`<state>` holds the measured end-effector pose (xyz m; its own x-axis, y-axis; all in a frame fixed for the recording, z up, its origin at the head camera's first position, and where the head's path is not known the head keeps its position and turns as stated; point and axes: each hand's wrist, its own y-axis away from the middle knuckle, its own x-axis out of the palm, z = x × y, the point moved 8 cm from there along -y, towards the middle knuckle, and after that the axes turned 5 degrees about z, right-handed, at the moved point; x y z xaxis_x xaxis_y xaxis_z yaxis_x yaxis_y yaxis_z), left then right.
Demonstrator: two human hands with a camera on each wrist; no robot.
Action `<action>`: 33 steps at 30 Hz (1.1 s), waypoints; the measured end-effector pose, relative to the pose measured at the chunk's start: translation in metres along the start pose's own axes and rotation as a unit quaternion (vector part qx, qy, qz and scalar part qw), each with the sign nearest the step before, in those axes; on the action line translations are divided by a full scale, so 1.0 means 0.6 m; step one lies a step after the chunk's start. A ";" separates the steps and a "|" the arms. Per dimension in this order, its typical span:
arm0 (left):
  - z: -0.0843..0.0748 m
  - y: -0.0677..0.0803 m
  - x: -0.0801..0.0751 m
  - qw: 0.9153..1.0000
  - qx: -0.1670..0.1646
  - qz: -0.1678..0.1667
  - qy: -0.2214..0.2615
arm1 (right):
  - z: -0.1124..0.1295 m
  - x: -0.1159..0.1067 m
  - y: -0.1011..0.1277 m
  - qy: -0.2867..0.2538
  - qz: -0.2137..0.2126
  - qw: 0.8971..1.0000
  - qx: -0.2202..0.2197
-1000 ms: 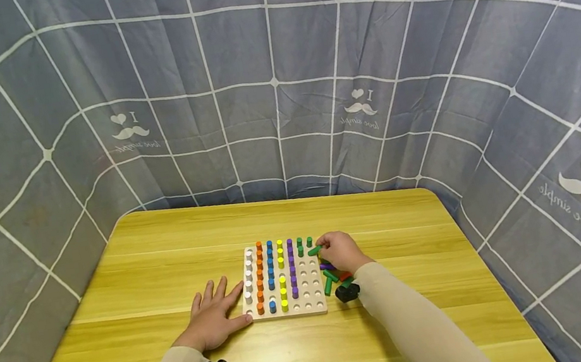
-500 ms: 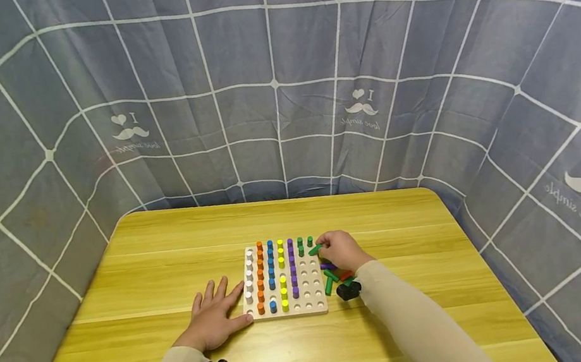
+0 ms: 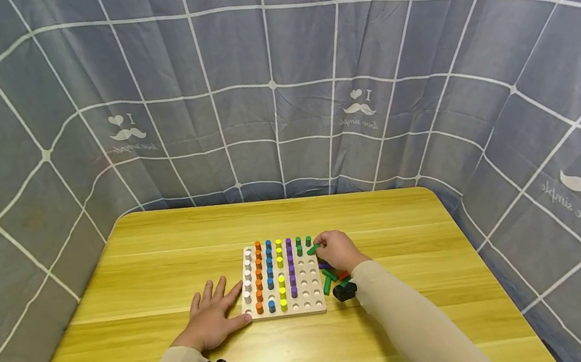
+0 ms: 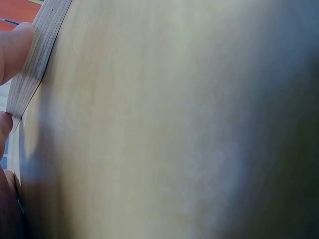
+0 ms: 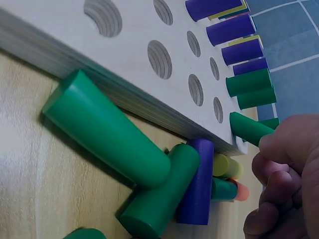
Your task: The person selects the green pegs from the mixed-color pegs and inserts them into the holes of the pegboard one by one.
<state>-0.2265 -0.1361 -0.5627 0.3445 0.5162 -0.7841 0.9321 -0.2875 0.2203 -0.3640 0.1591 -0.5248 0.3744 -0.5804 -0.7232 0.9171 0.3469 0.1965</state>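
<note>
Green peg pinched between thumb and finger at the pegboard's far right

Green peg (image 5: 249, 128), held tilted in the right hand (image 3: 339, 251), is over the outermost right column of the pegboard (image 5: 134, 30); whether its lower end is inside a hole, I cannot tell. Just beyond it, three standing green pegs (image 5: 247, 82) fill holes. Loose pegs, among them two green ones (image 5: 107, 129) and a purple one (image 5: 195, 181), lie beside the board's right edge, near that hand. Across the board, well apart from the peg, the left hand (image 3: 213, 321) lies with fingers straight and spread, gripping nothing, its thumb touching the near left corner. Compared with a second ago, the pinched peg leans slightly more steeply; the same three green pegs stand, and the left hand is where it was.
</note>
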 end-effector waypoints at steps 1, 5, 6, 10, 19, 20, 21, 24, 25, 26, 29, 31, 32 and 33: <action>0.000 0.001 0.000 1.000 0.000 -0.001 0.000 | -0.001 0.001 0.000 -0.005 -0.001 1.000 0.002; -0.001 0.003 -0.002 1.000 -0.004 0.001 -0.001 | -0.001 0.002 -0.002 -0.022 -0.003 1.000 0.007; 0.000 0.003 -0.003 1.000 -0.006 0.002 -0.003 | -0.001 0.002 -0.003 -0.027 -0.003 1.000 0.007; 0.001 0.003 -0.003 1.000 -0.012 0.008 -0.007 | -0.001 0.006 -0.006 -0.042 -0.001 0.999 0.006; -0.001 0.004 -0.001 1.000 -0.004 0.001 0.002 | -0.008 0.020 -0.012 -0.066 0.006 0.998 0.015; -0.001 0.004 -0.001 1.000 -0.004 0.001 0.003 | -0.009 0.021 -0.013 -0.069 0.006 0.997 0.017; -0.001 0.004 -0.001 1.000 -0.007 0.003 0.000 | -0.009 0.021 -0.012 -0.074 0.005 0.997 0.019; -0.001 0.003 -0.002 1.000 -0.009 0.005 -0.005 | -0.010 0.021 -0.011 -0.084 0.002 0.996 0.021; -0.001 0.003 -0.002 1.000 -0.011 0.007 -0.006 | -0.010 0.021 -0.010 -0.087 0.000 0.996 0.022; 0.000 0.002 -0.002 1.000 -0.012 0.008 -0.006 | -0.010 0.021 -0.010 -0.089 -0.002 0.996 0.023; 0.002 0.000 0.000 1.000 -0.009 0.008 -0.002 | -0.011 0.022 -0.009 -0.092 -0.009 0.995 0.026; 0.005 -0.001 0.002 1.000 -0.010 0.008 0.000 | -0.012 0.024 -0.010 -0.088 -0.012 0.996 0.028; 0.006 -0.001 0.002 1.000 -0.009 0.007 0.002 | -0.012 0.026 -0.010 -0.086 -0.013 0.996 0.027; 0.007 -0.001 0.003 1.000 -0.009 0.006 0.002 | -0.012 0.027 -0.011 -0.084 -0.014 0.996 0.027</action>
<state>-0.2269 -0.1382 -0.5668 0.3568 0.5166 -0.7784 0.9296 -0.2790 0.2410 -0.3649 0.1528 -0.5427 0.3628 -0.7062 -0.6080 0.9316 0.2918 0.2169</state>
